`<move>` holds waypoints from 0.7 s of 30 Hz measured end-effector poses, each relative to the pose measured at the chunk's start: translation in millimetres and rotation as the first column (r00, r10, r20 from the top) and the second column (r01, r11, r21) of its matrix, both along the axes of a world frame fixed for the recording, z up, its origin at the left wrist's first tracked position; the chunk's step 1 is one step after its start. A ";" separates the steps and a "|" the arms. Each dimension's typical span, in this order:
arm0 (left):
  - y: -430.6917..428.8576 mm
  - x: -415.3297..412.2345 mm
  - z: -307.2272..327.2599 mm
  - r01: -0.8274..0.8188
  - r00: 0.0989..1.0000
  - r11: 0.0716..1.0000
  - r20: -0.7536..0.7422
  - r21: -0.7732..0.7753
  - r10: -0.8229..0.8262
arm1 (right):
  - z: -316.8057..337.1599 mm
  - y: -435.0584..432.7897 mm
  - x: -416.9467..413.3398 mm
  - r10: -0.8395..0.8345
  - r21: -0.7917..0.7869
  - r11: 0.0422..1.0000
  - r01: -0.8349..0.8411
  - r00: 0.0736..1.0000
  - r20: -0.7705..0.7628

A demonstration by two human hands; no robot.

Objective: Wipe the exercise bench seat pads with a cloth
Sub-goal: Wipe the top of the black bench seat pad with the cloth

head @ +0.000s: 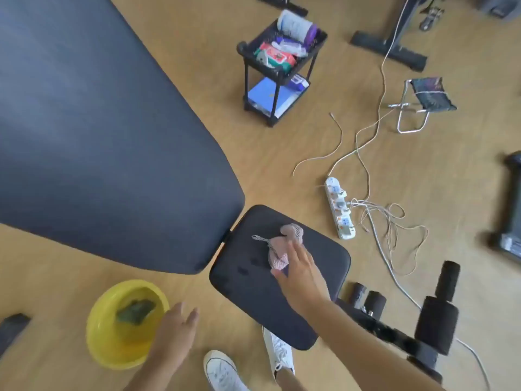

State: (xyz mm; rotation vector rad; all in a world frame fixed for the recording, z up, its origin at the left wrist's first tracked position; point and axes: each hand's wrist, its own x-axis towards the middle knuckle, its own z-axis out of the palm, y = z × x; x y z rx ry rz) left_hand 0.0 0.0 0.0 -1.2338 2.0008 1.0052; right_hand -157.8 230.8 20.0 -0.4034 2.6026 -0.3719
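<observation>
The exercise bench has a long dark back pad [93, 142] rising to the upper left and a smaller dark seat pad [253, 292] below it. A crumpled pink cloth [282, 244] lies on the seat pad. My right hand [300, 275] rests flat on the cloth's near end, fingers spread, pressing it to the pad. My left hand [176, 331] hovers above the floor with its fingers apart and nothing in it, beside a yellow basin [98, 334]. A few damp spots show on the seat pad left of the cloth.
The yellow basin holds water and a dark green cloth [136, 310]. A black supply cart [277, 66] stands on the wooden floor. A power strip [339, 213] with tangled cables lies right of the seat. Foam leg rollers [437, 320] sit at the lower right. My white shoes [222, 371] stand below.
</observation>
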 end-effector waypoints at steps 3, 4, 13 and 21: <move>-6.0 -30.5 -58.3 -0.065 0.994 0.997 -0.094 -0.032 0.062 | -64.8 -4.2 -33.3 0.160 -0.003 0.987 -0.162 0.975 -0.156; -9.4 -43.9 -70.8 -0.111 0.989 0.994 -0.100 -0.002 0.110 | -80.3 -2.0 -43.5 0.136 -0.019 0.990 -0.142 0.974 -0.179; 2.7 -62.1 -117.8 -0.296 0.911 0.953 -0.283 0.060 0.301 | -108.8 6.7 74.1 0.422 -0.317 0.807 -0.498 0.862 -0.280; -4.7 -60.9 -133.0 -0.318 0.899 0.946 -0.297 0.066 0.323 | -114.1 42.8 -64.1 -0.211 -0.295 0.944 0.149 0.958 -0.193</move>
